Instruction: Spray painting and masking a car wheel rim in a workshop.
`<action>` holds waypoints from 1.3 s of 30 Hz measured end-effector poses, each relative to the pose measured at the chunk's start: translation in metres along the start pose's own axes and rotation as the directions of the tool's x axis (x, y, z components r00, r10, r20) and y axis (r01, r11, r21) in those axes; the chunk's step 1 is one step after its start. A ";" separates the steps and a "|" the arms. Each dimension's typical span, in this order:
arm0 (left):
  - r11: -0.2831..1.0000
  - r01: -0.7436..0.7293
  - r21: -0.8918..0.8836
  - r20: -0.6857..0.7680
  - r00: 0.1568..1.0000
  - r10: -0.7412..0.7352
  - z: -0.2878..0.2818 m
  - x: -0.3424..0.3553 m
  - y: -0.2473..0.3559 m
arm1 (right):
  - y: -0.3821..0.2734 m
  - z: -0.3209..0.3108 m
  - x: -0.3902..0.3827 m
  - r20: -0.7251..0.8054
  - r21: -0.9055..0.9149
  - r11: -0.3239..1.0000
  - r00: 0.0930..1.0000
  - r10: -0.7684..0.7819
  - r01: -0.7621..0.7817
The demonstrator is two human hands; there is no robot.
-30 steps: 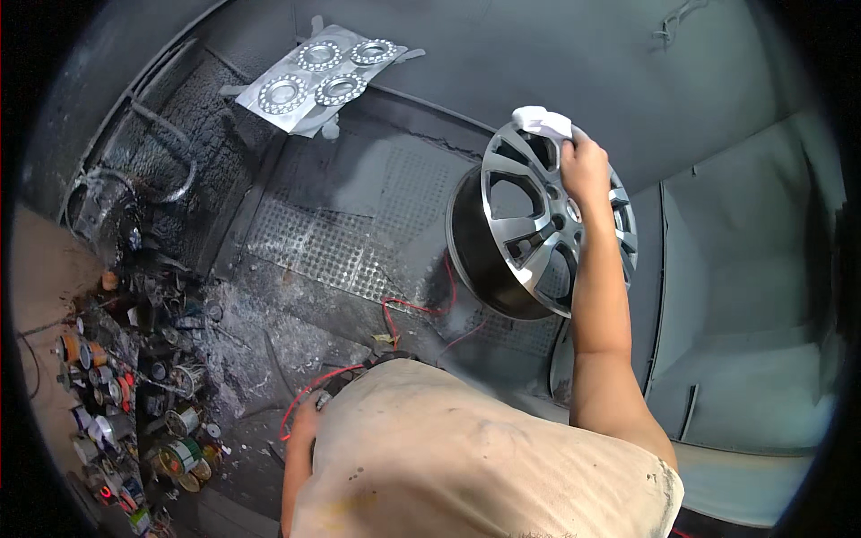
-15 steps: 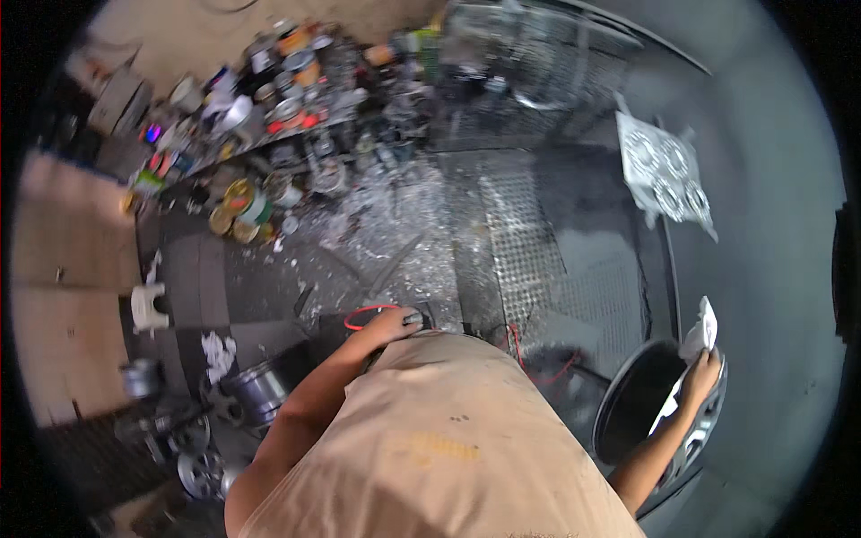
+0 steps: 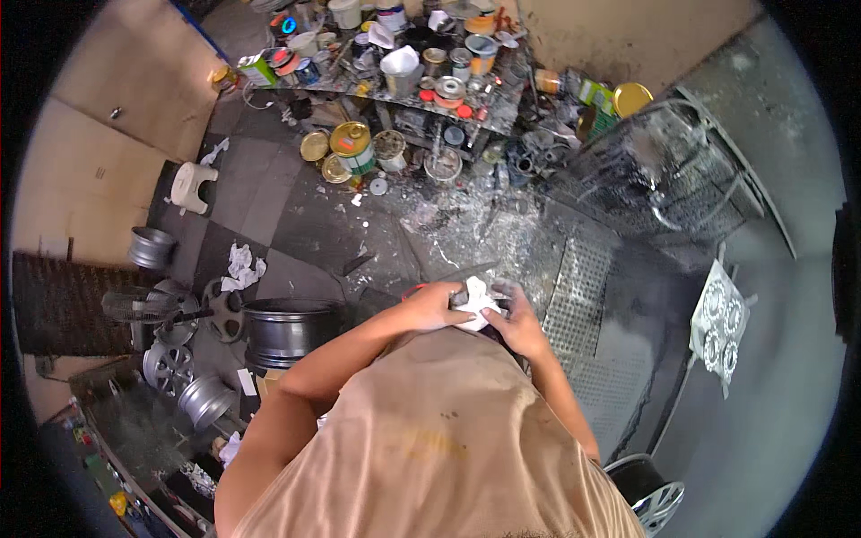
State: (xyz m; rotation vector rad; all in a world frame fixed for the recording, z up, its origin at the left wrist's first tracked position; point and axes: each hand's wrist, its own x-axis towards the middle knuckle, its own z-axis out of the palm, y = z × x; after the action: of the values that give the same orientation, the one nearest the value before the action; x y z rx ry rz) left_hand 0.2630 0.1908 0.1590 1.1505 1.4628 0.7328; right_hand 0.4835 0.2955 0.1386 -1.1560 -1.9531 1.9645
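In front of my waist, both hands meet on a crumpled piece of white paper or cloth (image 3: 475,303). My left hand (image 3: 432,307) pinches it from the left, the thumb lying across its lower edge. On the other side my right hand (image 3: 522,325) grips it with thumb and bent fingers; the fingertips look greyish. At the lower right, past my right forearm, stands a wheel rim (image 3: 662,507) with silver spokes and a dark barrel, apart from both hands.
Paint cans (image 3: 352,146) and cups crowd a low bench (image 3: 314,90) and the floor ahead. On the left are dark and silver wheel rims (image 3: 291,332), a fan (image 3: 143,305) and a white stool (image 3: 190,188). A silver-sprayed panel (image 3: 717,314) hangs along the right wall.
My right hand has come from the wheel rim at the right to my waist, bringing the white piece. My left hand has joined it there. The view has swung right.
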 end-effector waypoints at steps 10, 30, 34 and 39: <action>0.703 0.241 -0.669 -0.461 0.607 -0.647 -0.086 0.033 -0.165 | 0.014 -0.034 0.118 0.287 -0.267 0.963 0.950 0.120 -0.041; 0.730 0.586 -0.351 -0.385 0.621 -0.683 -0.216 0.135 -0.089 | 0.013 -0.108 0.625 -0.429 0.327 0.944 0.885 0.181 -0.034; 0.709 0.546 -0.446 -0.260 0.679 -0.687 -0.118 0.085 -0.055 | 0.006 -0.091 0.717 -0.565 0.068 0.977 0.799 0.205 -0.202; 0.692 0.450 -0.565 -0.418 0.566 -0.710 -0.113 0.070 -0.037 | 0.005 -0.072 0.748 -0.628 -0.184 0.911 0.757 0.181 -0.370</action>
State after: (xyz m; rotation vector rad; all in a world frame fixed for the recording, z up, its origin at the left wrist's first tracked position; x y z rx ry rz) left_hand 0.1477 0.2593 0.1260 0.0040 1.9729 0.8922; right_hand 0.0085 0.7931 -0.1627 -1.9592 -1.8160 1.1604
